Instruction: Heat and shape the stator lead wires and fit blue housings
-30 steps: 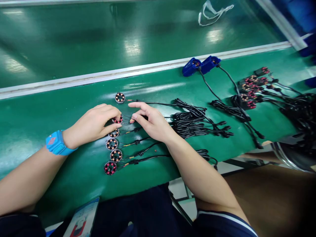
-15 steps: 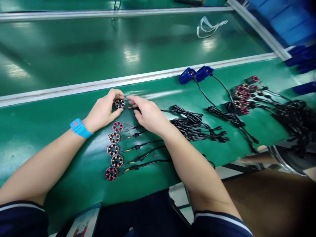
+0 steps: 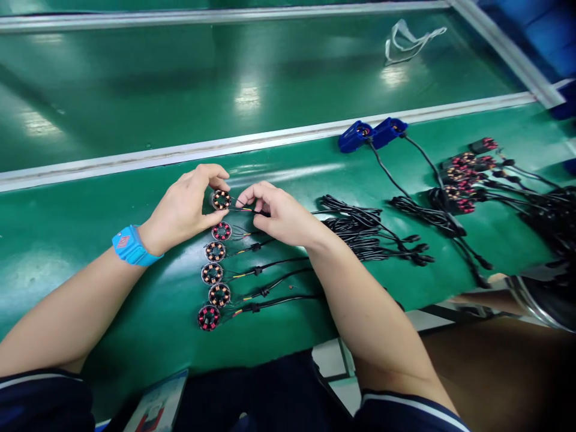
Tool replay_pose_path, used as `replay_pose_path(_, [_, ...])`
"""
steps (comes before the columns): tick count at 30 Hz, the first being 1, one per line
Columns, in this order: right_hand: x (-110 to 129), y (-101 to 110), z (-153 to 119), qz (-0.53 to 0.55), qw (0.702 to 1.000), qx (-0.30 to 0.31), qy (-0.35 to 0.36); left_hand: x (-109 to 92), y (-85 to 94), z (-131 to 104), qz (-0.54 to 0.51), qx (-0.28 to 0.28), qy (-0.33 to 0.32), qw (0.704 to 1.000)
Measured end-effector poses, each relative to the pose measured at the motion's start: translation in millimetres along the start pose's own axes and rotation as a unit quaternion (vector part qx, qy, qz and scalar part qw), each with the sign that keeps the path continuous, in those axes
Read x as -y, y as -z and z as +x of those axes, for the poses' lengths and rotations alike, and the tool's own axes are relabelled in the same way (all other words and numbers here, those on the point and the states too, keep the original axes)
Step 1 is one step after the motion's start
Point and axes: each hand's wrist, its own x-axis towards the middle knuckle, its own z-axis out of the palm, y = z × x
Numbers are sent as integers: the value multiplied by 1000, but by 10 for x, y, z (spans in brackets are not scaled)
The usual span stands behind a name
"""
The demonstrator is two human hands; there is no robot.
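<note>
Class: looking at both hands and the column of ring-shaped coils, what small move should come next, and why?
Probably lower the top coil onto the green mat just above the column of five coils: the left hand pinches it there while the right hand pinches its wires.

We look down on a glossy green bench top (image 3: 90, 240), its near edge giving way to a brown floor (image 3: 495, 372) at the lower right. A pale metal rail (image 3: 270, 141) runs across it, and beyond lies a green conveyor belt (image 3: 180, 78) that mirrors overhead lamps as soft white patches. Another metal rail (image 3: 504, 51) slants down the upper right, with blue crates (image 3: 540, 27) behind it.
</note>
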Motion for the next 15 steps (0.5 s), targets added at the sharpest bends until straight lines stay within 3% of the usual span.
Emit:
replay_pose_path(6, [-5, -7, -5, 251, 968, 19, -7, -50, -50, -29, -33, -37, -22, 999])
replay_pose_path(8, [-5, -15, 1, 291, 956, 23, -20, -75, -62, -28, -19, -44, -27, 998])
replay_pose_path(12, [-17, -45, 20, 251, 967, 14, -48, -50, -48, 0, 27, -16, -49, 998])
replay_pose_path(15, [-34, -76, 23, 166, 985, -15, -45, 48, -2, 23, 19, 68, -52, 996])
